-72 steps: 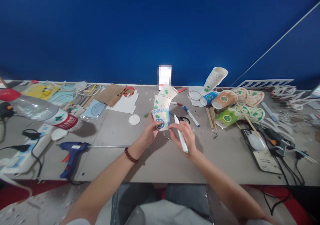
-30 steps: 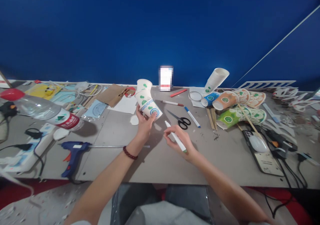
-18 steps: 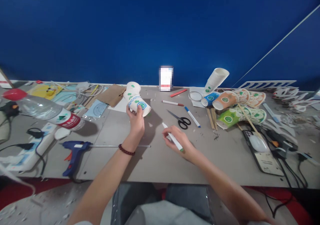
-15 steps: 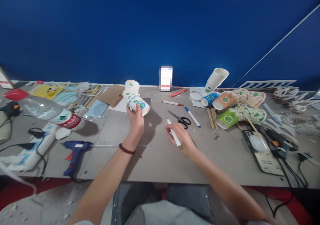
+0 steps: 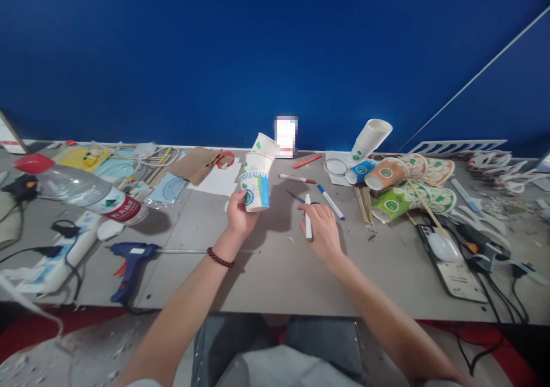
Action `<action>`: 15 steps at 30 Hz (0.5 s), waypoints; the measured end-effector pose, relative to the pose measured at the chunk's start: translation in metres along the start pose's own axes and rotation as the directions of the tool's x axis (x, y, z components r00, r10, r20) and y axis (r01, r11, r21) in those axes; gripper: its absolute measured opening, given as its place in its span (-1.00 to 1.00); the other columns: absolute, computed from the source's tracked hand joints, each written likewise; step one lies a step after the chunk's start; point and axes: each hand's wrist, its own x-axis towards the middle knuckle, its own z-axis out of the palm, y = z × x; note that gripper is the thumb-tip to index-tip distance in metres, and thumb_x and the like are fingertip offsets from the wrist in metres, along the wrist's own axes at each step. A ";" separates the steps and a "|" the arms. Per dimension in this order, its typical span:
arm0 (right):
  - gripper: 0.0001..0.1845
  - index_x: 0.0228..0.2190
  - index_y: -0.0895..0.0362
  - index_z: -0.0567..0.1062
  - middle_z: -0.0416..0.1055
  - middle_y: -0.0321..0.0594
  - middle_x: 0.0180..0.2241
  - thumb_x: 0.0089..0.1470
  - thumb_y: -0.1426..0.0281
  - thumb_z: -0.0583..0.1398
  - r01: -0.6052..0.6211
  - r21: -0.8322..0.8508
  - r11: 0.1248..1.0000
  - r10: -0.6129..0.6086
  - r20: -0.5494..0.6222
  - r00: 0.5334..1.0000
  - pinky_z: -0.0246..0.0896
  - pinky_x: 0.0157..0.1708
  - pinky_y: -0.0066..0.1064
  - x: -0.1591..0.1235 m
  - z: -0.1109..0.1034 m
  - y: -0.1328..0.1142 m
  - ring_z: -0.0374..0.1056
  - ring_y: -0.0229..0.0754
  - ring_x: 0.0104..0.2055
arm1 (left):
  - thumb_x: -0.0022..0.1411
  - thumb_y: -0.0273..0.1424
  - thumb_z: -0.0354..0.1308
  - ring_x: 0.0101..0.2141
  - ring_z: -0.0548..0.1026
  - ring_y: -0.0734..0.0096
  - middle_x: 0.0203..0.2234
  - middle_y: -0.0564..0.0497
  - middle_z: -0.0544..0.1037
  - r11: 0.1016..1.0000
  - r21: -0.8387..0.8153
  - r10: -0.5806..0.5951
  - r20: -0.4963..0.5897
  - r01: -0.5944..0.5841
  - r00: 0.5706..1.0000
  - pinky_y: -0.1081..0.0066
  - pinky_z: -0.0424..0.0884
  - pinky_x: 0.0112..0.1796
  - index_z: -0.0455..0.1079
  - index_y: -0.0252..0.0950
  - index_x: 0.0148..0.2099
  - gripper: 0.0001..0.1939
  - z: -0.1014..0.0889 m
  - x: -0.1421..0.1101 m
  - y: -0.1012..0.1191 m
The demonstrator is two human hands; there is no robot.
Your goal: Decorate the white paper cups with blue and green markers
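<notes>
My left hand (image 5: pixel 241 218) is closed round the lowest of a curved row of joined paper cups (image 5: pixel 258 166), held above the table. That lowest cup bears blue scallops, a blue-ringed circle and a blue coloured patch; the upper cups are white with green leaf prints. In my right hand (image 5: pixel 322 229) is a white marker pen (image 5: pixel 308 221) with a green end, lying along the fingers. This hand is low over the table and partly covers the black-handled scissors (image 5: pixel 294 195). A blue-capped marker (image 5: pixel 330 202) and a brown-capped marker (image 5: pixel 297 178) lie just beyond it.
Coloured cup rows (image 5: pixel 389 172), a stack of white cups (image 5: pixel 372 137) and wooden sticks (image 5: pixel 364 204) are at the right, near a phone (image 5: pixel 459 278) with a mouse on it. At left are a glue gun (image 5: pixel 131 261), a water bottle (image 5: pixel 86 192) and a power strip (image 5: pixel 64 255).
The cups first swung left and tilted, then came back right and turned more upright, showing the blue patch. My right hand with the marker has shifted slightly right, over the scissors.
</notes>
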 end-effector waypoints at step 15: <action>-0.73 -0.13 -0.02 0.45 0.44 -0.32 -0.36 0.16 0.52 0.19 -0.067 0.401 0.914 0.196 -0.290 0.937 0.43 -0.23 -0.29 0.008 -0.010 -0.015 0.46 -0.16 -0.32 | 0.00 -0.20 0.45 -0.19 0.67 0.06 -0.13 -0.08 0.64 0.987 0.144 -0.098 0.174 0.073 0.980 0.15 0.61 -0.19 0.39 -0.26 0.11 -0.35 0.009 -0.010 -0.016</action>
